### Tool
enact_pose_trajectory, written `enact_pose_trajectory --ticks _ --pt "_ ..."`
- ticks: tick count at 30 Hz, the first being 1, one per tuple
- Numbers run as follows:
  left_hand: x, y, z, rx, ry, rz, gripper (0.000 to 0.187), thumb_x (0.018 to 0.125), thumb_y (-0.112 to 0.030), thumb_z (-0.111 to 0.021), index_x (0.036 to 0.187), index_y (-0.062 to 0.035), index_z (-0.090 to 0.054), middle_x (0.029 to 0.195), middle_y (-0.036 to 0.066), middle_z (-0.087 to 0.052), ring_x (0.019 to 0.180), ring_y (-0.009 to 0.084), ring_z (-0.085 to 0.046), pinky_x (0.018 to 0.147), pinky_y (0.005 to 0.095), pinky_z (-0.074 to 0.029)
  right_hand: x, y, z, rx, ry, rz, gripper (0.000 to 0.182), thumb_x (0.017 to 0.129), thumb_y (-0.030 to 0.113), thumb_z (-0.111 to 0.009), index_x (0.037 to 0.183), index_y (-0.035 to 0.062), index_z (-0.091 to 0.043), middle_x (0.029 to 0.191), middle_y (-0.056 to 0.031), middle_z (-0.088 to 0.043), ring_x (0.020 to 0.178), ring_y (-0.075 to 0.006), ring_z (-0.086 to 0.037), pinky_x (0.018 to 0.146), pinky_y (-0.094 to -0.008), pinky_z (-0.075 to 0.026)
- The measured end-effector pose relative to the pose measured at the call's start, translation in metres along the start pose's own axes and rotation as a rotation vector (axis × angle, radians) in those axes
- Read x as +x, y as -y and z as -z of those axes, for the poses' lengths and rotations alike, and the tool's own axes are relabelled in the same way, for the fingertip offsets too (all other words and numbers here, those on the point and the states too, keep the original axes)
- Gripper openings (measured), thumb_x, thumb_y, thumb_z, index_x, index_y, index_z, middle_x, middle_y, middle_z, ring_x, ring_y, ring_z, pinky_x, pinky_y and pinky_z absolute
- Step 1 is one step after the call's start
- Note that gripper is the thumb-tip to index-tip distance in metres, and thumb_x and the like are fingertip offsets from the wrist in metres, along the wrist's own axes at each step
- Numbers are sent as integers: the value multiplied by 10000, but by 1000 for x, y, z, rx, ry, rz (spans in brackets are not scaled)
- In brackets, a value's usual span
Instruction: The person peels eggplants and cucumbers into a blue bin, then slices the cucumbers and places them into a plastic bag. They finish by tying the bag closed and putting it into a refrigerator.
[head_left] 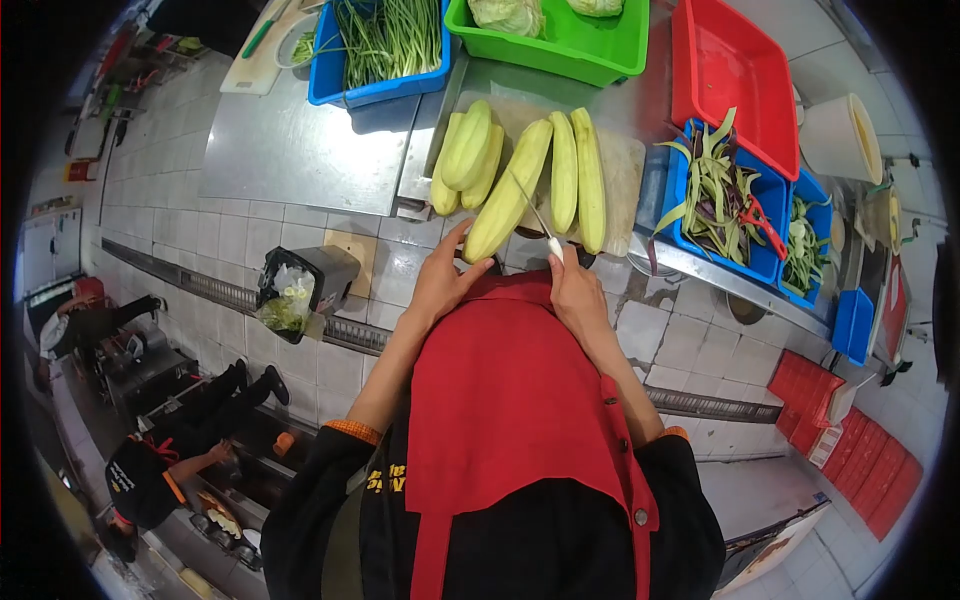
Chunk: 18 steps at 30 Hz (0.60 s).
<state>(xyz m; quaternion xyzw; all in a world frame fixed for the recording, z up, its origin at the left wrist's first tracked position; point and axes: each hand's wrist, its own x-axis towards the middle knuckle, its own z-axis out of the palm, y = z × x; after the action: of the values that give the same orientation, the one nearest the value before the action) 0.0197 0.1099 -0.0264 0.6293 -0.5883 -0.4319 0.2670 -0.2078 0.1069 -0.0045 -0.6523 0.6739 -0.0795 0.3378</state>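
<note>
A long, pale yellow-green peeled eggplant (512, 190) lies on the cutting board (625, 165), its near end sticking out toward me. Around that near end my left hand (447, 272) is closed, thumb on one side and fingers on the other. My right hand (582, 298) grips the white handle of a knife (540, 219), whose thin blade reaches across the eggplant's right side. Two more peeled eggplants (577, 180) lie to the right, and a small stack of several others (467, 155) is on the left.
Behind the board stand a blue tub (380, 92) of green onions and a green tub (560, 62) with cabbages. At right are a red tub (735, 75) and a blue tub (730, 255) of peels with a red peeler (765, 228). A bin (335, 280) stands lower left; co-workers are farther left.
</note>
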Motion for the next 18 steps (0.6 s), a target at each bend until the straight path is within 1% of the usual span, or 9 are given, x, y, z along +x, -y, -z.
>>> enact_pose_trajectory --ticks 4,7,10,13,16,18 --pt "11 -7 -7 83 -42 -158 734 840 -258 -730 1464 -120 -370 1201 228 -571 1096 382 -579 903 414 -485 -1 6 4 -31 28 -38 292 1012 316 -392 1054 33 -446 828 -318 -634 813 -531 -600 714 -609 -459" --pt "19 -8 -15 97 -51 -168 745 840 -251 -725 1480 -144 -358 1174 235 -571 1068 401 -586 897 420 -489 1 5 7 -45 50 -44 280 1010 287 -407 1133 36 -430 813 -318 -629 789 -547 -584 708 -614 -447" --pt "19 -7 -17 105 -70 -188 717 844 -238 -718 1471 -152 -381 1172 248 -568 1049 412 -590 883 429 -493 4 5 8 -57 78 -77 294 1006 289 -414 1133 25 -436 813 -328 -626 803 -545 -589 720 -613 -452" --pt "20 -10 -16 90 -73 -151 690 844 -226 -713 1457 -143 -408 1170 257 -571 1027 419 -598 874 429 -499 9 11 8 -51 75 -68 323 1009 333 -391 1087 25 -446 846 -332 -637 848 -535 -608 754 -603 -468" --pt "20 -12 -17 92 -93 -173 687 836 -213 -716 1450 -136 -417 1144 259 -587 1008 417 -606 867 431 -498 19 12 2 -67 81 -86 335 1008 334 -396 1107 18 -447 870 -334 -638 864 -527 -612 768 -597 -470" --pt "22 -15 -14 98 -94 -155 693 828 -198 -728 1448 -140 -424 1149 260 -599 1026 408 -613 876 420 -497 22 10 -4 -46 65 -74 345 1007 328 -399 1107 3 -457 878 -330 -639 868 -520 -615 771 -590 -474"
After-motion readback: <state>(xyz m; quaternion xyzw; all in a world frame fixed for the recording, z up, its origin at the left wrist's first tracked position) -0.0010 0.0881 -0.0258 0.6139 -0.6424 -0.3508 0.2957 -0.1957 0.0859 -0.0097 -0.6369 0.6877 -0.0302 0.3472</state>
